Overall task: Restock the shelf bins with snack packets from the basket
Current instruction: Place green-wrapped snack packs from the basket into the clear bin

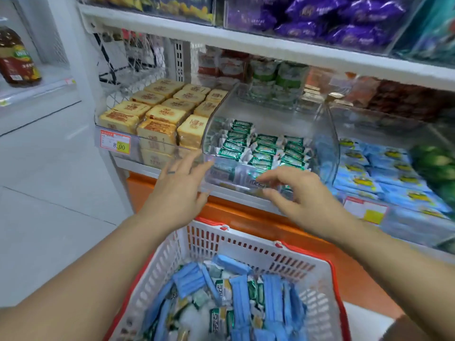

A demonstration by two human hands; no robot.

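A clear plastic shelf bin [327, 141] holds several green-and-white snack packets [263, 148]. My left hand [177, 183] lies against the bin's lower left front corner with fingers straight. My right hand [300, 193] hovers at the bin's front wall, fingers loosely spread and holding nothing. Below, a white basket with a red rim [246, 247] contains several blue packets [241, 291] mixed with green-and-white ones [221, 318].
Yellow cake packs [157, 112] fill the bin to the left, behind a price tag [115, 143]. Light blue packets [384, 175] fill the bin to the right. Purple bags [332, 20] sit on the shelf above. An orange ledge [246, 212] runs under the shelf.
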